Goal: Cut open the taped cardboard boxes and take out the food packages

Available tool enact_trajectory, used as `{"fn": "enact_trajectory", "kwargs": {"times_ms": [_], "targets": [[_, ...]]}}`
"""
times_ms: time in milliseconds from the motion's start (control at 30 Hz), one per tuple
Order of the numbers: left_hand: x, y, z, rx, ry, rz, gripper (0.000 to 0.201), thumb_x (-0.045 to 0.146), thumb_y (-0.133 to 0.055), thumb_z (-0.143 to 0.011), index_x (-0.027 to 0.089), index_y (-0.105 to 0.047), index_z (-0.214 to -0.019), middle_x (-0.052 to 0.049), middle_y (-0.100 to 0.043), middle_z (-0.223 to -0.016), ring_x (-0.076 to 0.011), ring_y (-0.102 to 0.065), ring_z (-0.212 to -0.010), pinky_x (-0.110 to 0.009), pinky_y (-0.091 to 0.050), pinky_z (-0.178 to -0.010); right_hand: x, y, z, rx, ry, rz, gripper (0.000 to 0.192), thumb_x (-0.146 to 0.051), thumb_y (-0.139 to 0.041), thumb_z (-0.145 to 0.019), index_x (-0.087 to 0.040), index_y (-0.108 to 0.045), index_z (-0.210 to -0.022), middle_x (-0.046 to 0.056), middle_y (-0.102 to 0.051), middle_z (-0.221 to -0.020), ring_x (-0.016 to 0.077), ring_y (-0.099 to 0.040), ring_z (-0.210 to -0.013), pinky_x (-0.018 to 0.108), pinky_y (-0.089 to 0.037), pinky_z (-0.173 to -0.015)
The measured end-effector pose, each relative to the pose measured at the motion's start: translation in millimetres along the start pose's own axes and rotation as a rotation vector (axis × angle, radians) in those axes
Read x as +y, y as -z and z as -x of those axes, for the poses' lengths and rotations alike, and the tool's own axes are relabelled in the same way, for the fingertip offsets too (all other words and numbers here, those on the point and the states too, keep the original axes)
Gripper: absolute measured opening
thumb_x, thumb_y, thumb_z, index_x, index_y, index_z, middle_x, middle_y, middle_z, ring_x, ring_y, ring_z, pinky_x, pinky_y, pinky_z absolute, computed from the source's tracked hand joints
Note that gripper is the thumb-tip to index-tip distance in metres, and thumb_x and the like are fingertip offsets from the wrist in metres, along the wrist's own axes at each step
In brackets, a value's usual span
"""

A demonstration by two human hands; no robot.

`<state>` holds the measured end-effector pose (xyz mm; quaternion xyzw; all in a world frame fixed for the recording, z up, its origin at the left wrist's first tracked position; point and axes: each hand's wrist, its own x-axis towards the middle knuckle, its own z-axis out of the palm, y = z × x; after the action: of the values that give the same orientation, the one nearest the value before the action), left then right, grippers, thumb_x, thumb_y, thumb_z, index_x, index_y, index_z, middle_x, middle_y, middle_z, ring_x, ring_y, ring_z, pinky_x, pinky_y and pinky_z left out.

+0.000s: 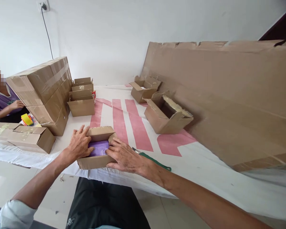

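Grip: left hand (79,144) and right hand (125,157), fingers spread flat, press the side flaps of a small cardboard box (96,156) at the near table (205,165) edge; neither closes around it. Contents: purple packet (98,148), visible between the flaps. Adjacent: green-handled tool (154,161) just right of the right hand. Beyond: open empty box (168,116), row of open boxes (82,97), taped carton stack (46,92), leaning cardboard sheet (228,95). Far left: another person's hand (17,104).

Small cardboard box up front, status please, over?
Left hand and right hand flat on small open cardboard box. Purple packet inside. Green-handled tool beside right wrist.
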<state>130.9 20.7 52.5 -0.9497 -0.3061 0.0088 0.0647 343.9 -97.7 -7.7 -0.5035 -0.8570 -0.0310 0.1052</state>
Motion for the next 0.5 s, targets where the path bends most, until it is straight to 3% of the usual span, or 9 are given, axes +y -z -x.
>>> {"fn": "enact_trajectory", "kwargs": {"times_ms": [133,300,400,500], "targets": [[2.3,10.3,5.0,-0.067,0.126,0.013,0.018,0.033,-0.072,-0.086,0.017,-0.078,-0.093,-0.019,-0.067,-0.138,-0.0404,-0.061,-0.13,-0.058,-0.053,-0.102,6.1,12.5,-1.7,0.064,0.042,0.056,0.038,-0.054,-0.086,-0.087,-0.018,-0.076,-0.093,0.011,-0.072,-0.099,0.0312,-0.062,-0.105,0.051,-0.047,-0.107],[-25.6,23.5,33.5,0.018,0.247,0.389,0.02,0.032,-0.064,-0.082,0.023,-0.073,-0.097,-0.01,-0.064,-0.15,-0.0332,-0.067,-0.126,-0.052,-0.054,-0.109,21.6,18.9,24.4,0.29,-0.038,0.099,0.031,-0.046,-0.083,-0.091,-0.017,-0.074,-0.101,0.014,-0.07,-0.105,0.0321,-0.063,-0.104,0.049,-0.053,-0.098],[-46.9,20.0,57.3,0.038,0.303,0.656,0.038,0.038,-0.058,-0.08,0.024,-0.075,-0.111,-0.007,-0.061,-0.156,-0.0319,-0.067,-0.13,-0.045,-0.058,-0.105,33.0,7.1,48.2,0.391,-0.135,0.032,0.021,-0.036,-0.068,-0.102,-0.017,-0.072,-0.11,0.015,-0.072,-0.109,0.0313,-0.065,-0.103,0.048,-0.057,-0.091],[-58.3,7.4,76.0,0.026,0.343,0.742,0.06,0.037,-0.055,-0.079,0.023,-0.072,-0.135,-0.009,-0.06,-0.159,-0.0344,-0.064,-0.138,-0.045,-0.061,-0.104,36.8,-10.3,63.7,0.43,-0.166,-0.099,0.021,-0.032,-0.058,-0.107,-0.019,-0.069,-0.119,0.014,-0.073,-0.114,0.0299,-0.068,-0.106,0.046,-0.061,-0.091]]}}
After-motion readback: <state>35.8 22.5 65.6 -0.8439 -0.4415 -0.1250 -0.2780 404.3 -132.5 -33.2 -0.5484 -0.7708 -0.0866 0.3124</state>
